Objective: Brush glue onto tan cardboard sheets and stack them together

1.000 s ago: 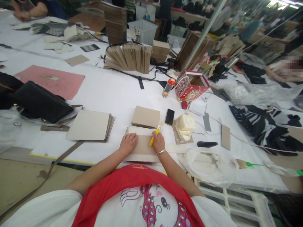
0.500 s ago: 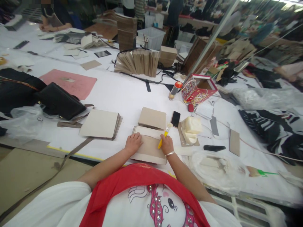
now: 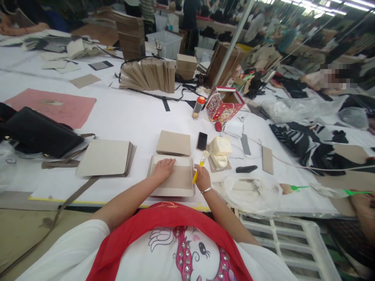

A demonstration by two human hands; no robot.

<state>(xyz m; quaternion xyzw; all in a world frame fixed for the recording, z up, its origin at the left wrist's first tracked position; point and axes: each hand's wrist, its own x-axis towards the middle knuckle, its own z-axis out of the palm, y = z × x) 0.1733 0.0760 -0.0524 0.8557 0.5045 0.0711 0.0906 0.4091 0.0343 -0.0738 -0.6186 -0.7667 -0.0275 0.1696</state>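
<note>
In front of me lies a low stack of cardboard panels (image 3: 181,181), the top one brown in the middle with pale borders. My left hand (image 3: 164,170) rests flat on its left part, fingers stretched out. My right hand (image 3: 203,178), at the stack's right edge, grips a brush (image 3: 202,163) with a yellow handle, its pale bristles pointing up and away. Just behind sits a second pile of brown boards (image 3: 174,143). A cream-coloured block (image 3: 220,146), with a softer mass in front, stands on a small board right of the brush.
More boards (image 3: 102,158) are piled on the left, near a black bag (image 3: 41,130). A phone (image 3: 202,141), a red gift bag (image 3: 225,103) and a jar (image 3: 199,107) stand beyond my right hand. Crumpled plastic (image 3: 249,191) lies at right. Other people are around.
The view has swung right, so the table appears shifted left. My left hand has moved inward over the top panel. My right hand still holds the brush, now at the stack's edge.
</note>
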